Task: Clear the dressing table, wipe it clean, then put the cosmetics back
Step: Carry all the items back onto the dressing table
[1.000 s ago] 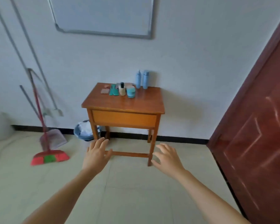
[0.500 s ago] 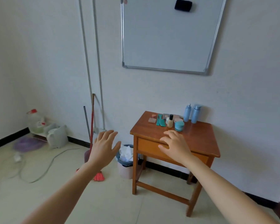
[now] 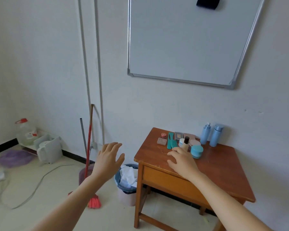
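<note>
A small wooden dressing table point(image 3: 220, 165) stands against the white wall. Along its back edge lie a teal comb point(image 3: 170, 142), a small red pot point(image 3: 163, 135), flat compacts point(image 3: 162, 141), a dark-capped foundation bottle point(image 3: 185, 142), a teal jar point(image 3: 196, 151) and two tall blue bottles point(image 3: 210, 135). My right hand point(image 3: 182, 161) is stretched out over the table's front left part, fingers relaxed, holding nothing, just short of the jars. My left hand point(image 3: 108, 160) hovers open in the air left of the table, above the bin.
A bin point(image 3: 126, 190) stuffed with white paper stands at the table's left leg. A red broom point(image 3: 90, 164) leans on the wall beside it. A cable, purple basin and white containers point(image 3: 48, 149) lie on the floor at left. A whiteboard point(image 3: 182, 39) hangs above.
The view has come closer to the table and swung left. My right hand has reached over the tabletop toward the cosmetics; my left hand stays raised and open.
</note>
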Tool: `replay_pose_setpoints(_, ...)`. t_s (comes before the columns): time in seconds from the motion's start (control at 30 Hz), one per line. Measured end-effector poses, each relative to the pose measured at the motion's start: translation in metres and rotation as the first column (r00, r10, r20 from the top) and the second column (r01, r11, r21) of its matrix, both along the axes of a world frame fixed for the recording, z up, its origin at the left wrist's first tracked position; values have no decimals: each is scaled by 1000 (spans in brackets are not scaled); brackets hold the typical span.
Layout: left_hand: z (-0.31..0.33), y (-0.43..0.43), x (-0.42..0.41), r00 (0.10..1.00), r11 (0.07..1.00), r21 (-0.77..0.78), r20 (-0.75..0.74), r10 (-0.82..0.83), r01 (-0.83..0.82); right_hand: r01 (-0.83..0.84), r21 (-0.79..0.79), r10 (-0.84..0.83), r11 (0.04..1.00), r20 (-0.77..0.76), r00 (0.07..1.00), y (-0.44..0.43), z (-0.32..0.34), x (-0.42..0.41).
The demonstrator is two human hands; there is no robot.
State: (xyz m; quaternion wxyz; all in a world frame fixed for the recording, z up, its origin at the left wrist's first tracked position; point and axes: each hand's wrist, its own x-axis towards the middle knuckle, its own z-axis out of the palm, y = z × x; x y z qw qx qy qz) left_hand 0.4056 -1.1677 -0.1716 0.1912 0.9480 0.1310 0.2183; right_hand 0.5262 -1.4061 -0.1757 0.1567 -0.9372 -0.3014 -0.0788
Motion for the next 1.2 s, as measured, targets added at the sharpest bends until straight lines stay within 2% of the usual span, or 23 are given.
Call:
replay_pose_setpoints(0.2,-45,34,71,996,997,-67,-74,-46,41,27,-111,-36,993,-79,996,28,-41,46)
replay_pose_setpoints(0.47,-53,101,197,978,977,-106,-75,-194,186,221,-129,-235,967,-102,967,86,-42,129)
replay_pose_setpoints(0.63,-73,131,249,948,953,-131,-126,-291,275,322,-147,-347,935,-206,915,123,-68,151)
replay_pose_setpoints(0.77,-105,138,268,898,927,-187,-245,-366,326,364,-185,-407,913,-329,852,136,-102,145)
replay_pose_setpoints(0.93,-126,126,297,839,895,-227,-320,-440,383,437,-210,-485,874,-360,797,128,-121,156)
replay_pose_setpoints(1.07,-135,113,319,808,885,-219,-364,-464,410,476,-168,-503,863,-368,782,124,-132,181)
replay_pose_setpoints(1.2,-138,107,351,773,884,-146,-435,-461,445,488,-87,-482,868,-384,788,133,-142,220)
